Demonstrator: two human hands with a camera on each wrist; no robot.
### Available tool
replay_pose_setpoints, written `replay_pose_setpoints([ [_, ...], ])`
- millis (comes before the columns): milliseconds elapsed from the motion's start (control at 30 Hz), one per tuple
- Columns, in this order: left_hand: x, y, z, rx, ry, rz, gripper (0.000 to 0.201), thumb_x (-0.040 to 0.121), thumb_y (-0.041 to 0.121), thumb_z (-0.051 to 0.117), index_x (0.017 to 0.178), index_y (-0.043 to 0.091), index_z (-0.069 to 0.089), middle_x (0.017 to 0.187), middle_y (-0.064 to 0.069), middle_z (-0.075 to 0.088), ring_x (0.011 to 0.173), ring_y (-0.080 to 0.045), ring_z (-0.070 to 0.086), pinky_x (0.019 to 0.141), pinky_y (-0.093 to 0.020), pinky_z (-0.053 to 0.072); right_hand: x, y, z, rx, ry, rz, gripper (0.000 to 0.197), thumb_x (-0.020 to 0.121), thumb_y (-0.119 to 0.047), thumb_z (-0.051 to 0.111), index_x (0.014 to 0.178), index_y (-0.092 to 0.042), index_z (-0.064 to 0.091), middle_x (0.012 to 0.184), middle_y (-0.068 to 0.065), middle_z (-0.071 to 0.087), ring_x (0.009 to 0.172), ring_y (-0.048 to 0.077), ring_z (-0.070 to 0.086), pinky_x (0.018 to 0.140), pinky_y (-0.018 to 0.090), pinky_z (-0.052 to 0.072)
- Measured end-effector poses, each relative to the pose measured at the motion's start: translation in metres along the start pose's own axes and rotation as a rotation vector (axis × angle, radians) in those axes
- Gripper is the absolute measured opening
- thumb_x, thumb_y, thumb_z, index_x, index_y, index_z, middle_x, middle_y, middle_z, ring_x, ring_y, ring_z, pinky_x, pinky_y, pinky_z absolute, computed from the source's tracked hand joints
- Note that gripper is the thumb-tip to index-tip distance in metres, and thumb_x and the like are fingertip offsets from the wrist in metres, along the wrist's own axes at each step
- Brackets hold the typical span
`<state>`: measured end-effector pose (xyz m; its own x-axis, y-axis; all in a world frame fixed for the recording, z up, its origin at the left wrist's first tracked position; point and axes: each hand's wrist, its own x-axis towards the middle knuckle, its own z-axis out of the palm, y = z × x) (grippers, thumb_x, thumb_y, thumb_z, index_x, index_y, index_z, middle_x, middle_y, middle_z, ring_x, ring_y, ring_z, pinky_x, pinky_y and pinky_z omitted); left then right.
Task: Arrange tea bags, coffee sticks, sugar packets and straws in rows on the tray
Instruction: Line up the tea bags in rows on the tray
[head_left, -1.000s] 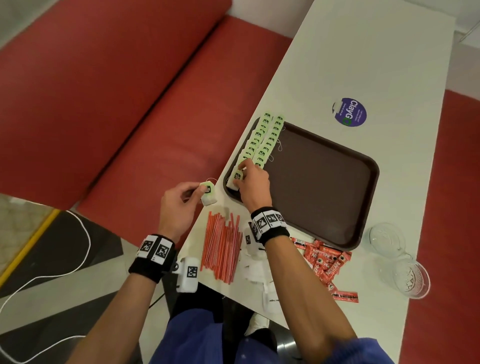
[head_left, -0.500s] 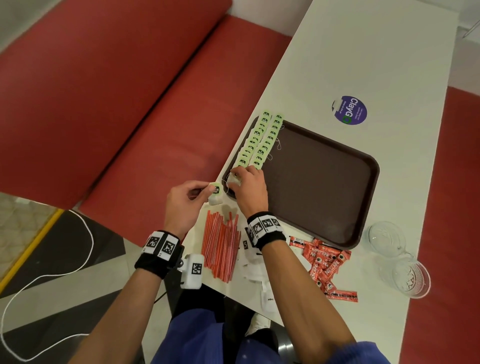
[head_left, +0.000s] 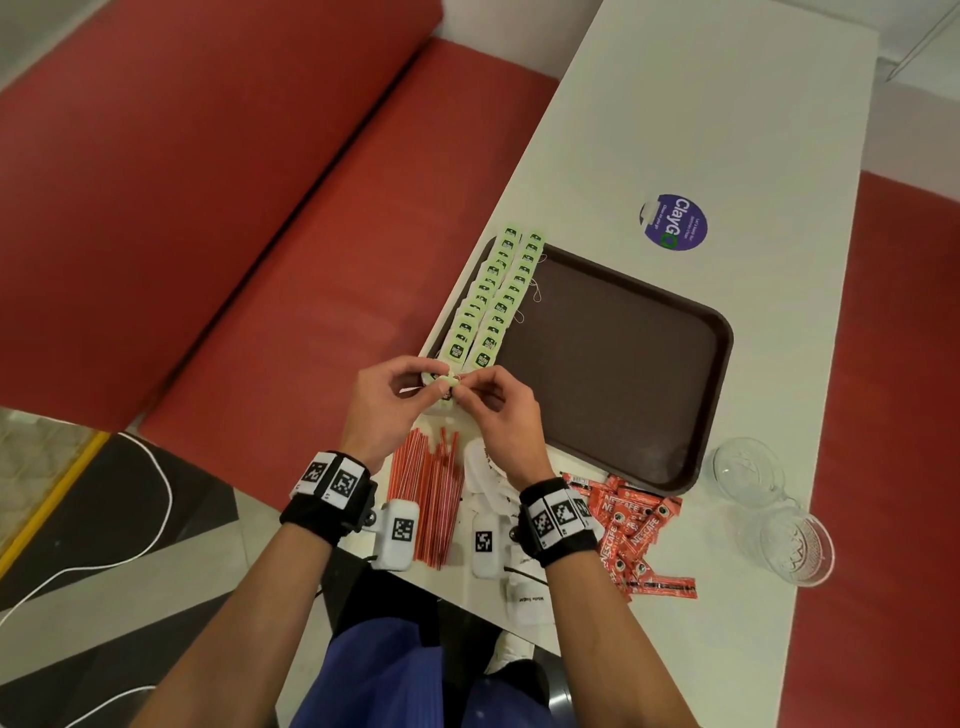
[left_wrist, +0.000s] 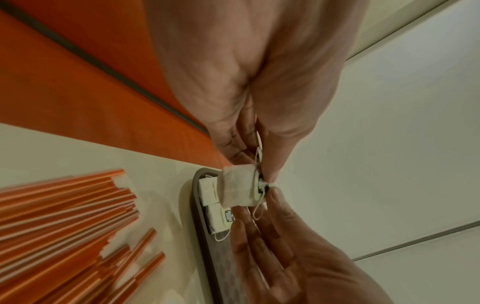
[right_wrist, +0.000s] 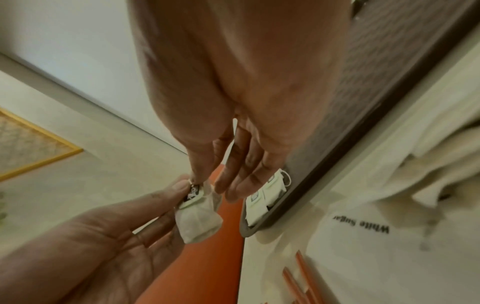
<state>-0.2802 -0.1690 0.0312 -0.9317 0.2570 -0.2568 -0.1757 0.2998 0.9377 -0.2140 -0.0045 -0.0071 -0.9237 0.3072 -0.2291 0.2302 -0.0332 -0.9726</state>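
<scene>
Both hands meet just off the near left corner of the brown tray. My left hand holds a white tea bag between thumb and fingers. My right hand pinches the bag's tag and string with thumb and forefinger, its other fingers straight. In the left wrist view the tea bag hangs over the tray's corner. The right wrist view shows the tea bag with its tag pinched. Two rows of green-tagged tea bags lie along the tray's left side.
Red straws lie in a pile near the table's front edge, white sugar packets beside them, red coffee sticks further right. Two glass cups stand right of the tray. A red bench runs along the left.
My right hand has left the near end of the tea bag rows and come back to meet the left hand. The left hand has moved right, so both now hold one tea bag.
</scene>
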Motion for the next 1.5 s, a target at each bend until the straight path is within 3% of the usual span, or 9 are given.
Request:
replay_pose_setpoints([
  [200,0.011,-0.002,0.008,0.066,0.080,0.043,0.017,0.093,0.012,0.083,0.103,0.027,0.083,0.101,0.006,0.082,0.098,-0.016,0.077,0.096,-0.042,0.063,0.005,0.007,-0.020,-0.062,0.085,0.022,0.007,0.105,-0.020,0.072,0.101,-0.019,0.067,0.100,0.000,0.079,0.094,0.018,0.078,0.089,0.040,0.065],
  [300,0.014,-0.007,0.005,0.116,0.121,0.033,0.021,0.094,0.006,0.079,0.101,0.025,0.081,0.100,0.005,0.081,0.096,-0.014,0.077,0.094,-0.043,0.064,0.016,0.011,-0.031,-0.207,0.210,-0.012,0.009,0.104,-0.018,0.074,0.102,-0.022,0.066,0.096,-0.005,0.078,0.089,0.009,0.076,0.080,0.030,0.065],
  [433,0.014,-0.015,-0.001,0.207,0.127,0.027,0.023,0.095,0.005,0.078,0.102,0.026,0.077,0.100,0.009,0.080,0.092,-0.006,0.077,0.092,-0.041,0.065,0.031,0.013,-0.025,-0.258,0.208,-0.018,0.012,0.101,-0.014,0.077,0.103,-0.019,0.067,0.096,-0.008,0.076,0.090,0.004,0.074,0.075,0.016,0.060],
  [533,0.016,-0.019,-0.003,0.267,0.112,0.045,0.026,0.094,0.007,0.080,0.107,0.029,0.074,0.101,0.010,0.078,0.096,-0.007,0.076,0.092,-0.035,0.064,0.040,0.019,-0.011,-0.333,0.178,-0.015,0.013,0.100,-0.012,0.078,0.102,-0.017,0.066,0.093,-0.007,0.073,0.086,0.007,0.072,0.076,0.021,0.062],
  [733,0.021,-0.013,-0.003,0.294,0.055,0.075,0.033,0.095,0.009,0.079,0.121,0.023,0.064,0.101,0.017,0.076,0.090,0.008,0.072,0.077,-0.008,0.054,0.049,0.028,0.005,-0.473,0.188,-0.045,0.016,0.099,-0.010,0.077,0.101,-0.017,0.063,0.099,-0.002,0.066,0.086,0.015,0.066,0.083,0.037,0.062],
  [967,0.049,-0.013,0.005,0.483,-0.046,0.097,0.010,0.104,0.014,0.069,0.113,0.019,0.071,0.108,0.005,0.079,0.099,-0.011,0.073,0.089,-0.029,0.056,0.042,0.030,0.005,-0.538,0.266,-0.094,0.013,0.101,-0.023,0.076,0.101,-0.020,0.064,0.108,-0.003,0.055,0.087,0.014,0.062,0.085,0.032,0.058],
  [1167,0.073,-0.021,0.024,0.618,-0.098,0.125,0.017,0.101,0.005,0.071,0.115,0.012,0.073,0.105,-0.006,0.077,0.092,-0.014,0.069,0.086,-0.025,0.053,0.039,0.034,0.005,-0.525,0.271,-0.052,0.014,0.102,-0.024,0.074,0.103,-0.022,0.061,0.106,-0.003,0.055,0.085,0.018,0.065,0.084,0.043,0.062],
  [1333,0.083,-0.026,0.025,0.725,-0.152,0.152,0.025,0.094,0.002,0.076,0.116,0.015,0.071,0.102,-0.007,0.071,0.089,-0.022,0.070,0.085,-0.043,0.063,0.035,0.034,0.005,-0.517,0.264,-0.012,0.018,0.101,-0.023,0.077,0.107,-0.022,0.060,0.110,-0.003,0.055,0.087,0.018,0.066,0.086,0.042,0.063],
  [1500,0.078,-0.023,0.020,0.866,-0.071,0.343,0.037,0.092,0.014,0.081,0.126,0.018,0.068,0.121,-0.001,0.064,0.108,-0.024,0.057,0.092,-0.038,0.053,0.031,0.030,0.006,-0.547,0.241,0.002,0.020,0.101,-0.027,0.076,0.111,-0.025,0.059,0.111,-0.002,0.055,0.086,0.021,0.067,0.086,0.042,0.063],
])
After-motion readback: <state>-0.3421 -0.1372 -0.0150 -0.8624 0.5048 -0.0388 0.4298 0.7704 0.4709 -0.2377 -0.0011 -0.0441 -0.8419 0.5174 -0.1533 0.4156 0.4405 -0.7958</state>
